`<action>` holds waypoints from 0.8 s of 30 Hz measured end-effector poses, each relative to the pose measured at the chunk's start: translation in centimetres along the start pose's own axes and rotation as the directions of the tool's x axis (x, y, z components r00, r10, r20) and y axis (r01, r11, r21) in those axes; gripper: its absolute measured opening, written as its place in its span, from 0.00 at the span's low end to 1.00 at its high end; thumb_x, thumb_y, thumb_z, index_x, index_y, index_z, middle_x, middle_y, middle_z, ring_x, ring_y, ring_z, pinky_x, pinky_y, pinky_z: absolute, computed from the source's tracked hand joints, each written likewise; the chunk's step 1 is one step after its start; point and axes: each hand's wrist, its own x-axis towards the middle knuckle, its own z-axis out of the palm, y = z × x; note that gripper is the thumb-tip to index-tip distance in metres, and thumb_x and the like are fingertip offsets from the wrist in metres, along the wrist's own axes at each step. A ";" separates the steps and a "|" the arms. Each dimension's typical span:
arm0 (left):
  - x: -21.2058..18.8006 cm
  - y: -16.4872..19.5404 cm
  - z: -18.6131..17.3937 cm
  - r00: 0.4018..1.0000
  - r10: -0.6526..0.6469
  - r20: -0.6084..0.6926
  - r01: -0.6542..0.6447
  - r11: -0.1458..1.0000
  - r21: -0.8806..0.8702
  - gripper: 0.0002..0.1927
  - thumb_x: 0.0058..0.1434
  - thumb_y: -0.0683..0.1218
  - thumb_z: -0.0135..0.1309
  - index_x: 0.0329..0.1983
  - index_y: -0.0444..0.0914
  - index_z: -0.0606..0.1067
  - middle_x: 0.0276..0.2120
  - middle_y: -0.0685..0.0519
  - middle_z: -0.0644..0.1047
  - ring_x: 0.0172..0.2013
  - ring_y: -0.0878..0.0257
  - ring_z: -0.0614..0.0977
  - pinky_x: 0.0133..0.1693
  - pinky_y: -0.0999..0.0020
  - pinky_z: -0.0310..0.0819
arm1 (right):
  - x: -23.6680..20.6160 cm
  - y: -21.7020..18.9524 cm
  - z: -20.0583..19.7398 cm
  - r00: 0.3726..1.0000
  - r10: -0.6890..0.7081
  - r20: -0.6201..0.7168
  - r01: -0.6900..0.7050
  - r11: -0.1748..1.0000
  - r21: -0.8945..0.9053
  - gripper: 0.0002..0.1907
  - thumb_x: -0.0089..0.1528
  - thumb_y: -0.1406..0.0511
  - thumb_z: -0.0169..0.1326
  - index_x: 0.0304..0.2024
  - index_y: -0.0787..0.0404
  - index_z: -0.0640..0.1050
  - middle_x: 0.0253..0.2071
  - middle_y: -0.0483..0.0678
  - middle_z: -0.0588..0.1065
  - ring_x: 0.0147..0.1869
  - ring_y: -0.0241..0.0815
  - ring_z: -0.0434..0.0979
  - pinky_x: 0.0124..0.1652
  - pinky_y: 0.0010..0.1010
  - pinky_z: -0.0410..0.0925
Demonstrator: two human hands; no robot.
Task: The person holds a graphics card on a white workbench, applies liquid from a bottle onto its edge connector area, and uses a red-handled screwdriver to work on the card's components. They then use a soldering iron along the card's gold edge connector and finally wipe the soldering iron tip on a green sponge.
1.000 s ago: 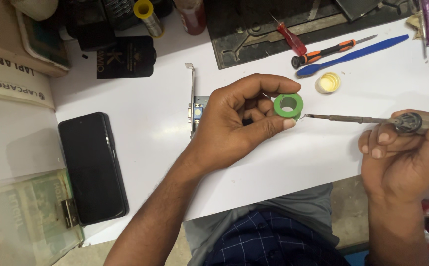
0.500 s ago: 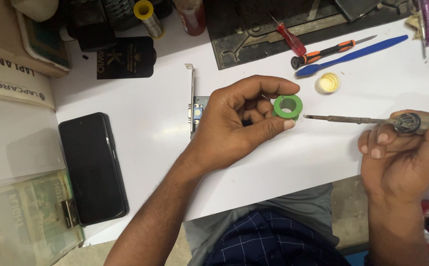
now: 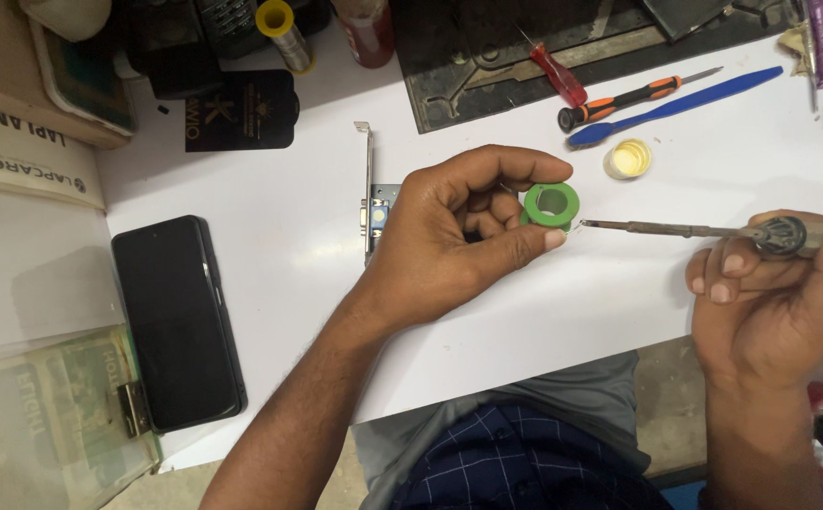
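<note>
head | left hand (image 3: pixel 449 241) pinches green spool (image 3: pixel 551 205) | right hand (image 3: pixel 771 302) grips soldering iron (image 3: pixel 685 229)

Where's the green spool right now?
In the head view, the green spool sits centre-right on the white table, pinched in the left hand, with the soldering iron tip just right of it.

Lighting was bright and even from overhead, the white worktop (image 3: pixel 270 236) looked a bit washed out, shadows stayed soft, and the bottom-left corner was kinda blurry.
</note>
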 end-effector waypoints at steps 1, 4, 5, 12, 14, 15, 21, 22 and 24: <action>0.0 0.0 0.0 1.000 0.001 0.000 -0.001 1.000 0.001 0.21 0.64 0.38 0.64 0.60 0.34 0.76 0.39 0.56 0.78 0.31 0.79 0.71 0.33 0.84 0.70 | 0.0 0.0 0.1 1.000 -0.002 -0.004 0.002 1.000 -0.002 0.30 0.84 0.48 0.38 0.42 0.65 0.76 0.28 0.48 0.75 0.29 0.39 0.69 0.32 0.29 0.63; 0.0 0.0 0.0 1.000 0.004 0.000 -0.004 1.000 0.005 0.21 0.64 0.38 0.64 0.61 0.33 0.76 0.40 0.56 0.78 0.32 0.79 0.71 0.33 0.84 0.71 | -0.1 -0.1 0.3 1.000 -0.006 -0.011 0.006 1.000 -0.019 0.29 0.84 0.49 0.38 0.42 0.65 0.77 0.28 0.49 0.75 0.27 0.38 0.71 0.32 0.29 0.64; 0.0 0.0 -0.1 1.000 0.006 -0.001 -0.006 1.000 0.008 0.21 0.64 0.38 0.64 0.61 0.34 0.76 0.41 0.56 0.78 0.32 0.79 0.71 0.33 0.84 0.71 | 0.0 -0.2 0.3 1.000 -0.007 -0.006 0.007 1.000 -0.023 0.30 0.84 0.49 0.38 0.43 0.65 0.77 0.28 0.49 0.75 0.26 0.38 0.71 0.32 0.30 0.64; 0.0 0.1 0.0 1.000 -0.023 -0.011 0.023 0.999 0.024 0.21 0.64 0.38 0.65 0.61 0.33 0.76 0.37 0.57 0.77 0.30 0.79 0.69 0.33 0.84 0.70 | 0.0 -0.3 0.7 1.000 -0.014 -0.011 0.013 0.999 -0.051 0.29 0.84 0.49 0.39 0.43 0.64 0.77 0.29 0.50 0.75 0.27 0.39 0.71 0.32 0.30 0.65; 0.0 0.1 0.0 1.000 -0.011 -0.014 0.011 1.000 0.015 0.21 0.64 0.38 0.64 0.61 0.33 0.76 0.39 0.57 0.77 0.31 0.79 0.70 0.34 0.84 0.71 | -0.1 -0.3 0.6 1.000 -0.014 -0.009 0.013 0.998 -0.061 0.29 0.83 0.49 0.39 0.42 0.64 0.77 0.28 0.49 0.75 0.26 0.39 0.71 0.32 0.30 0.65; 0.0 0.1 0.0 1.000 -0.005 -0.015 0.005 1.000 0.010 0.21 0.65 0.38 0.64 0.61 0.33 0.76 0.40 0.58 0.78 0.32 0.79 0.70 0.34 0.84 0.71 | -0.1 -0.2 0.5 1.000 -0.011 -0.011 0.011 0.999 -0.050 0.29 0.83 0.49 0.38 0.42 0.64 0.77 0.28 0.49 0.75 0.26 0.39 0.70 0.32 0.30 0.65; 0.0 0.1 0.1 1.000 -0.004 -0.014 0.004 1.000 -0.001 0.21 0.65 0.38 0.65 0.61 0.33 0.76 0.39 0.58 0.77 0.31 0.79 0.69 0.33 0.84 0.70 | -0.1 0.2 -0.2 0.999 -0.010 -0.032 0.010 1.000 0.012 0.29 0.83 0.49 0.37 0.44 0.65 0.76 0.30 0.49 0.74 0.30 0.40 0.68 0.33 0.30 0.63; 0.0 0.1 0.0 1.000 0.000 -0.013 0.000 1.000 -0.001 0.21 0.65 0.38 0.65 0.61 0.33 0.76 0.39 0.58 0.77 0.31 0.79 0.70 0.33 0.84 0.70 | -0.1 0.2 -0.2 1.000 -0.011 -0.029 0.011 1.000 0.013 0.29 0.83 0.49 0.37 0.43 0.65 0.76 0.30 0.49 0.74 0.30 0.40 0.68 0.33 0.30 0.63; 0.0 0.1 0.0 1.000 0.010 -0.011 -0.010 1.000 -0.001 0.21 0.65 0.38 0.64 0.60 0.33 0.76 0.40 0.58 0.78 0.31 0.79 0.70 0.33 0.84 0.70 | -0.1 0.2 -0.1 1.000 -0.008 -0.025 0.008 1.000 0.013 0.29 0.83 0.49 0.37 0.43 0.65 0.75 0.30 0.49 0.74 0.29 0.40 0.68 0.33 0.30 0.63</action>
